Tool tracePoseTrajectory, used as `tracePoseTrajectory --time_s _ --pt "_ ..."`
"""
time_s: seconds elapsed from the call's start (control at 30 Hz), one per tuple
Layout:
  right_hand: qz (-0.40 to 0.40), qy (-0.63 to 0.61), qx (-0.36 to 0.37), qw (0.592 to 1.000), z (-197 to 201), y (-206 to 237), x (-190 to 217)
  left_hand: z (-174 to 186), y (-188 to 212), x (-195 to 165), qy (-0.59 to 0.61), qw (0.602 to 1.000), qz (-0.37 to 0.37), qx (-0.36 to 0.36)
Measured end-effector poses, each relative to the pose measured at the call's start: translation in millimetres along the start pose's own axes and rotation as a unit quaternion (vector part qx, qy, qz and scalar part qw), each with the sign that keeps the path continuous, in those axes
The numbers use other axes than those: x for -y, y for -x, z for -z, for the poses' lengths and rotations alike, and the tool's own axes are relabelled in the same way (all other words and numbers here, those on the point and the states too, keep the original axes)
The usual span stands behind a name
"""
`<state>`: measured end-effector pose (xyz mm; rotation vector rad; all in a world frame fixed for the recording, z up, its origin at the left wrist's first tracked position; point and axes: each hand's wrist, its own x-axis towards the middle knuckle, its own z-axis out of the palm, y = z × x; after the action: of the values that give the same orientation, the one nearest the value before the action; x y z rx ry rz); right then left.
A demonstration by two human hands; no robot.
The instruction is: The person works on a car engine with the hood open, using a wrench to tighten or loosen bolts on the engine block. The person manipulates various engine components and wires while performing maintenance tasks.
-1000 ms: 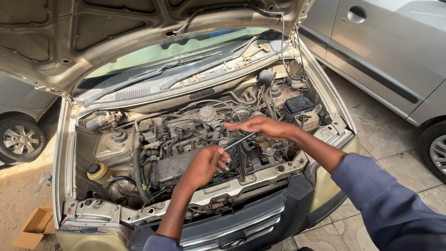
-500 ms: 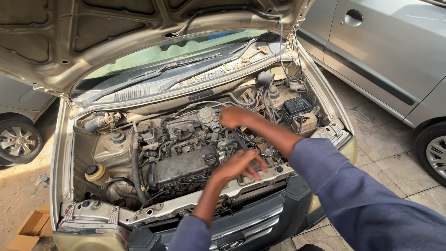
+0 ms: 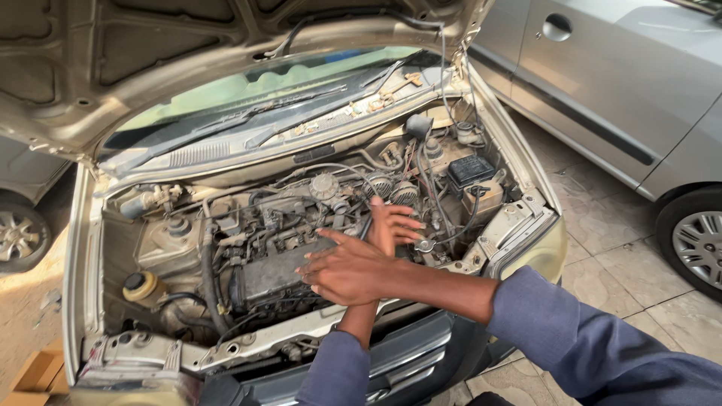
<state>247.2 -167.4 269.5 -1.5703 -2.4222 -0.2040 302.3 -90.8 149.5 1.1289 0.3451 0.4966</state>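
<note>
I stand at the front of a beige car with its bonnet (image 3: 188,68) raised, looking into the engine bay. My right hand (image 3: 344,269) reaches in from the right, palm down and fingers stretched out over the dark engine cover (image 3: 274,272). My left hand (image 3: 392,225) comes up from below, passing under the right forearm, its fingers spread above hoses and wiring near the engine's right side. Neither hand visibly holds anything. A thin dark shaft (image 3: 365,225) stands just left of the left hand; I cannot make out what it is.
A black battery (image 3: 471,170) sits at the bay's right rear and a yellow-capped reservoir (image 3: 141,286) at its left. The front bumper (image 3: 406,361) is below my arms. A silver car (image 3: 624,98) is parked to the right, another wheel (image 3: 19,234) at left, a cardboard box (image 3: 34,376) on the ground.
My left hand let go of a long tool it gripped and rose to the right, fingers spread. My right hand swung down and left over the engine cover, so the arms now cross.
</note>
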Motion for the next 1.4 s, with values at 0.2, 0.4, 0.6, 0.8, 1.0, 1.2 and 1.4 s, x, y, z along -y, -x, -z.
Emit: tracePoseTrajectory --time_s 0.2,0.4,0.6,0.8,1.0,1.2,1.4 --pt "-0.021 0.007 0.073 0.997 -13 1 -16 67 74 27 -0.504 0.752 -0.304 0.298" --pt "-0.028 0.002 0.034 0.999 -2 19 -15 177 90 -48 -0.442 0.843 0.216 0.217" --pt "-0.007 0.05 -0.01 0.999 7 22 -10 151 64 -186 -0.431 0.9 -0.022 -0.056" --pt "-0.015 -0.014 0.022 1.0 16 24 2 11 70 -204 -0.524 0.82 -0.14 0.183" --pt "0.015 -0.037 0.04 0.998 25 32 5 -19 73 -191 -0.695 0.647 -0.259 0.176" --pt "0.104 -0.088 0.031 0.99 34 48 -1 8 68 -184 -0.67 0.67 -0.283 0.146" --pt "0.092 -0.095 0.071 0.989 56 71 -28 25 71 -177 -0.671 0.691 -0.259 0.067"
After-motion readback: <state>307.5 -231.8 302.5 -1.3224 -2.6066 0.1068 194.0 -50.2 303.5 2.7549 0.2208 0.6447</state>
